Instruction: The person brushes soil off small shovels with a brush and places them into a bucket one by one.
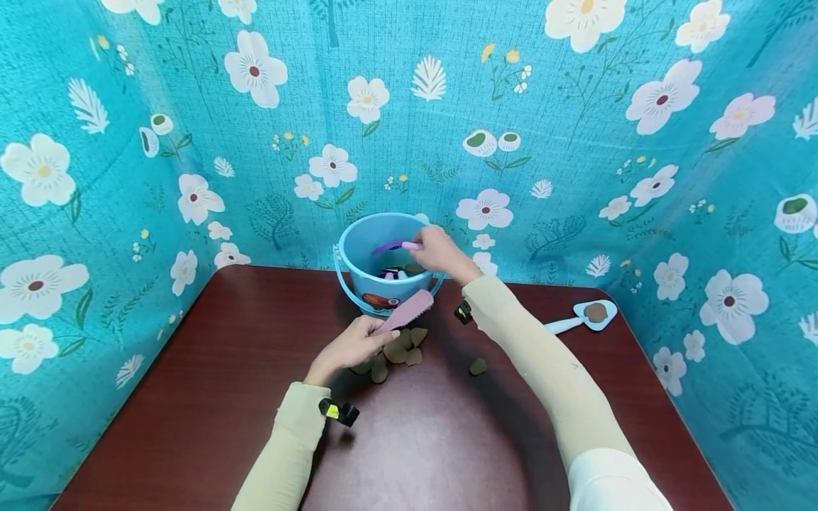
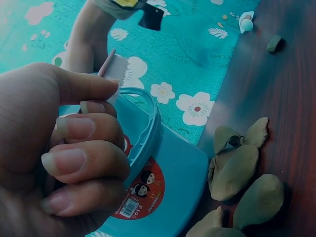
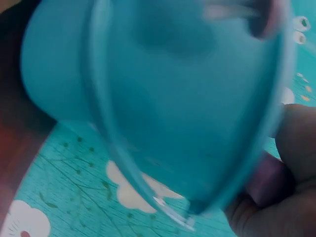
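My left hand (image 1: 353,345) grips the handle of a pink brush (image 1: 409,311), its bristles facing down, in front of the blue bucket (image 1: 360,264). In the left wrist view the fingers (image 2: 81,158) curl round the handle and the bristles show beyond the thumb. My right hand (image 1: 442,252) is over the bucket's right rim. It grips the pink handle of a long purple-headed tool (image 1: 388,247), which reaches over the opening; its kind does not show. Several items (image 1: 397,272) lie inside the bucket, mostly hidden. The right wrist view is blurred.
Olive-brown, leaf-like pieces (image 1: 397,350) lie in front of the bucket, beneath the brush. One small piece (image 1: 478,366) sits apart to the right. A light blue handled tool (image 1: 591,314) with a brown centre rests at the table's right. Flowered cloth (image 1: 396,106) hangs behind.
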Available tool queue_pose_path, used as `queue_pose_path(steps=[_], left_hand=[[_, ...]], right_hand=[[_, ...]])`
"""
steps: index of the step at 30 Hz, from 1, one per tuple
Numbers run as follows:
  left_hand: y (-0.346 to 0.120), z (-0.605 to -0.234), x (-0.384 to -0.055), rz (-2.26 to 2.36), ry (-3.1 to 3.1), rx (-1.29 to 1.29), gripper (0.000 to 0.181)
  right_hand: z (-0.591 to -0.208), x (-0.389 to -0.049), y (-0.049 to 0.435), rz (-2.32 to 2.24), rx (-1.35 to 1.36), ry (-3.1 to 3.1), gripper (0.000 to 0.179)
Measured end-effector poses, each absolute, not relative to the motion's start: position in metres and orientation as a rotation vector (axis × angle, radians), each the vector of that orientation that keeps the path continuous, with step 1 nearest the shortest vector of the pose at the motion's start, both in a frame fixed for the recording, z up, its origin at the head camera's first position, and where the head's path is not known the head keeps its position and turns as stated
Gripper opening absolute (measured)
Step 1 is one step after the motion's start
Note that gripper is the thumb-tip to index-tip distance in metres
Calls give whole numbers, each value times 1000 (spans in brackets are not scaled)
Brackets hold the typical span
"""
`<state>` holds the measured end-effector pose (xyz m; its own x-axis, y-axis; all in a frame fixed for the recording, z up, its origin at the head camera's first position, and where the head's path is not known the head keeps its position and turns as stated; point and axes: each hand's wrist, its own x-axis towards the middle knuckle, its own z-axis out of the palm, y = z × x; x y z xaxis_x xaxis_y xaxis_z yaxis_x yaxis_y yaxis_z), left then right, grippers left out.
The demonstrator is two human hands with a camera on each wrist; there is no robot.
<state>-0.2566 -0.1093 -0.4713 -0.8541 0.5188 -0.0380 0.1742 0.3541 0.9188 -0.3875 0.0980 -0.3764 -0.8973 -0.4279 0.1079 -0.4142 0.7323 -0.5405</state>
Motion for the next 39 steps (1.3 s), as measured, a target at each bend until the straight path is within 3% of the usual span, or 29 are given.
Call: queue_pose_path(steps=[8, 19, 22, 26, 30, 35, 39], left_hand=[[-110, -471, -257, 1494, 2305, 635, 36], [-109, -472, -257, 1485, 2322, 631, 33], [-110, -473, -257, 1482, 2327, 639, 36], [-112, -471, -256, 1473, 2348, 655, 40], [-113, -470, -255, 1481, 2348, 653, 34], [-113, -469, -254, 1510, 2344, 672, 34], [-112, -468, -253, 1543, 2366, 658, 34]], right_hand=[[-387, -393, 89, -842, -720, 2922, 34], [-388, -393, 90, -797, -759, 2948, 53], [-385, -391, 92, -810, -802, 2933, 49], [-374, -385, 100, -807, -862, 2938, 21], [-356, -374, 113, -817, -864, 2966, 31], [-348, -359, 147, -1057, -844, 3088, 24], [-364, -350, 187, -1384, -735, 3244, 18]])
